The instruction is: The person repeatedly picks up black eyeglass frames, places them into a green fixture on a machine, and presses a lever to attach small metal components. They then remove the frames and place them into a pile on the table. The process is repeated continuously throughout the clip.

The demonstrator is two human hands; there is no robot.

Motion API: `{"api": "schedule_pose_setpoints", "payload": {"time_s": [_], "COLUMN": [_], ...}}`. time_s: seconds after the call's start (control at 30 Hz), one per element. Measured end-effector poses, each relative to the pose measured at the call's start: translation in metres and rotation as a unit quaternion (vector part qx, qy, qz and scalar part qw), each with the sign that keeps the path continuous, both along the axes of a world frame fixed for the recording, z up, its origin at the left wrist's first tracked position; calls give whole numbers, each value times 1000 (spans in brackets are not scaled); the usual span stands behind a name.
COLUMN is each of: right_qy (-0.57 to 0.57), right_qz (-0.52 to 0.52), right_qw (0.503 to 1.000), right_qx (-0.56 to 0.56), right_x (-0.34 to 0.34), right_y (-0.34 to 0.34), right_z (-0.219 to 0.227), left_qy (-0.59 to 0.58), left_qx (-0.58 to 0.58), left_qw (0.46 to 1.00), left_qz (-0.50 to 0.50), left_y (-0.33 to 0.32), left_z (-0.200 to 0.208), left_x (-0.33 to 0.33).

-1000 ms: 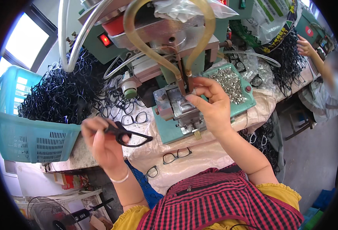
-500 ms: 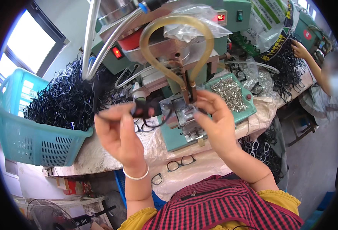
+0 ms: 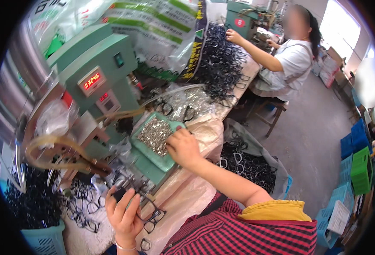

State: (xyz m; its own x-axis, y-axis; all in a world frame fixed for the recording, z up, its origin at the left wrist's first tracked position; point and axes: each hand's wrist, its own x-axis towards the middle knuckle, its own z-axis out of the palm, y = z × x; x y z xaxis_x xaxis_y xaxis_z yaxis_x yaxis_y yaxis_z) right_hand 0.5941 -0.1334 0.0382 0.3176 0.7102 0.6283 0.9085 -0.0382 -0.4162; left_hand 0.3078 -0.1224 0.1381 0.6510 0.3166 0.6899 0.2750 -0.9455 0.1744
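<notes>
While your left hand (image 3: 123, 214) stands raised just in front of the grey metal fixture (image 3: 138, 184) of the pale green machine (image 3: 96, 78), its thumb and fingers are closed on a black plastic spectacle frame (image 3: 119, 194). A dark section shows at your fingertips (the rest is hard to separate from the spectacles behind). Your right hand (image 3: 183, 148) is over the right-hand edge of a shallow, pale green rectangular tray (image 3: 163, 165), fingers curled, tips at a heap of small silvery metal pieces (image 3: 154, 135). Whether those fingers have hold of any piece cannot be told.

A loop of yellowish translucent hose (image 3: 47, 141) hangs on the machine, left of the tray. Dark-rimmed spectacles (image 3: 145, 244) lie on the pale sheeting (image 3: 189, 199) just right of your left wrist. At the far end, a seated person in a white top (image 3: 291, 61) has one hand at a tangled pile of dark frames (image 3: 222, 59).
</notes>
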Motion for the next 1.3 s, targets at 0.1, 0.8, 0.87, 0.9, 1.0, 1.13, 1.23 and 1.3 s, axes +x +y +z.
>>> {"api": "schedule_pose_setpoints", "payload": {"time_s": [0.1, 0.8, 0.87, 0.9, 1.0, 1.13, 1.23, 1.3], "right_qy": [72, 308, 287, 277, 154, -117, -220, -181], "right_qz": [15, 85, 59, 45, 56, 161, 155, 159], "right_qw": [997, 945, 953, 955, 986, 980, 963, 970], "right_qx": [24, 65, 84, 96, 36, -22, -26, -33], "right_x": [-2, -5, -1, 2, 3, -20, -8, -9], "right_y": [7, 31, 27, 24, 30, 42, 64, 64], "right_z": [21, 40, 40, 41, 18, 18, 21, 36], "left_qy": [-10, -58, -51, -55, -62, -76, -58, -53], "left_qx": [-33, -22, -13, -12, -6, 3, -39, -13], "left_qw": [999, 993, 992, 992, 992, 992, 995, 998], "left_qz": [-9, -99, -113, -112, -110, -104, -76, -10], "left_y": [-1, 20, 21, 21, 21, 26, 17, -5], "left_z": [7, -7, -2, -2, -3, -18, -22, -8], "left_x": [-3, -10, -8, -8, -8, -11, -11, -23]}}
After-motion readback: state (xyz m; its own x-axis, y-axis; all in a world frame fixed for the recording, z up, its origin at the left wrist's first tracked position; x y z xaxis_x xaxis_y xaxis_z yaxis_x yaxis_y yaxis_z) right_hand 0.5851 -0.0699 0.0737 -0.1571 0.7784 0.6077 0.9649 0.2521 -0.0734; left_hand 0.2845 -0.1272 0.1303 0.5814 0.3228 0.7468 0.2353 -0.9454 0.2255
